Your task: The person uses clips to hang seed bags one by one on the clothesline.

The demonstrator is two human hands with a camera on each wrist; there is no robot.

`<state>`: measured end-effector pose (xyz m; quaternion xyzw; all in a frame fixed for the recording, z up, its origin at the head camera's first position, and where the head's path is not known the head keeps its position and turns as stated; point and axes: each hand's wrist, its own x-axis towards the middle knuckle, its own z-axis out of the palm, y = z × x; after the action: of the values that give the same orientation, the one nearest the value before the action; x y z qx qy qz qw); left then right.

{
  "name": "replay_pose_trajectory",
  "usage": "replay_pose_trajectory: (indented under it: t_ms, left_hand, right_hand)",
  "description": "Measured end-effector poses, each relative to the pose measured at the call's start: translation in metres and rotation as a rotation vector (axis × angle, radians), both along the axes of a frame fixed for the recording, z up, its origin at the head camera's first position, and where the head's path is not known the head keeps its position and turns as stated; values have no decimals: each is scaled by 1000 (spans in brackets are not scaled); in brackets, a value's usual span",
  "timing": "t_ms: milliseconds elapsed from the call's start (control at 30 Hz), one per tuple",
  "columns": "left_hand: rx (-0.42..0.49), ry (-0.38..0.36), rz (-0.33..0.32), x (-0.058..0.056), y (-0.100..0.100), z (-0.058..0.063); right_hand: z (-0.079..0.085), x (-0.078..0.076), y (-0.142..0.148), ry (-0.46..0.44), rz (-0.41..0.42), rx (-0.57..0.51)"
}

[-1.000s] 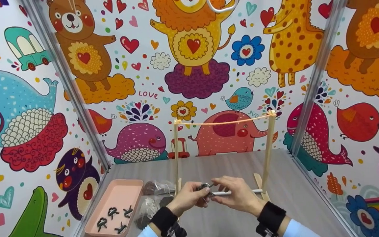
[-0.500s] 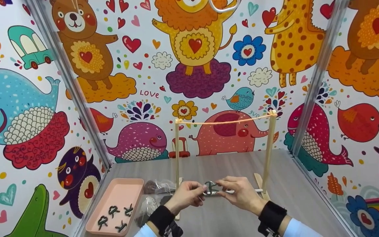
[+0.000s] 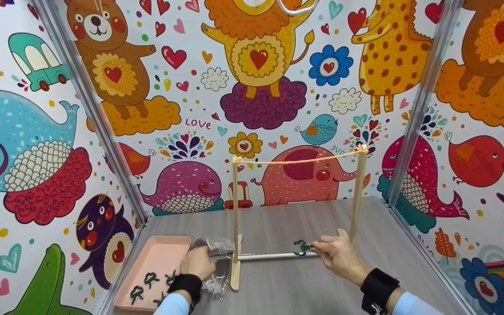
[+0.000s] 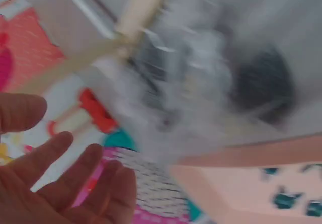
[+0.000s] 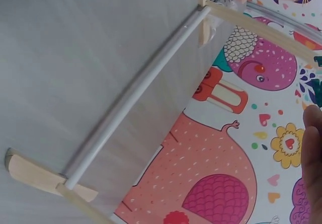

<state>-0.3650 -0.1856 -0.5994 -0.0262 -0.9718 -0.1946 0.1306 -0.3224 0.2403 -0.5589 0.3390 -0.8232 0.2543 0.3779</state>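
The right hand (image 3: 338, 259) pinches a green clip (image 3: 302, 248) by one end — likely so the rest juts free of the grip; the left hand (image 3: 198, 262), fingers spread, holds nothing, plastic bags (image 4: 176, 83) near it

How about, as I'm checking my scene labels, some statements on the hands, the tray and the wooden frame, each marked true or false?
1. The right hand holds a dark green curved piece. True.
2. The pink tray is empty. False: similar green pieces lie in it.
3. A pale orange cord links two wooden posts. True.
4. The left hand pinches the cord. False: it is near a clear plastic bag.
5. A white rod stands upright. False: it lies low between the posts.
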Motion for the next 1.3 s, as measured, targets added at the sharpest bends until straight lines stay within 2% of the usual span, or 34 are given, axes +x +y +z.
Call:
replay_pose_trajectory:
  t_ms: [133,267,433,633,800,967,1100,1300]
  left_hand:
    - [16,-132,87,-6,-27,-25]
    - [73,-234,158,-3,-41,-37]
    - [83,-239,209,5,-46,-38]
    - [54,-162,164,3,-48,-29]
    - [-18,-87,114,1,-42,-6]
    - [-78,28,23,2,-22,28]
    - [-79,57,-30,-1,2,66]
    - [-65,29,-109,-7,39,126]
  right_hand:
    - [-3,-4,7,54,-13,-5]
    - [-6,-5,9,64,-13,16]
    - [-9,-2,8,17,-25,27]
    - [-9,-2,8,-14,-27,13]
    - [-6,-2,7,-44,-38,20]
    - [-3,0,4,-107,-41,28]
    - [1,-4,2,-75,-32,41]
    - [16,-13,0,-37,22,51]
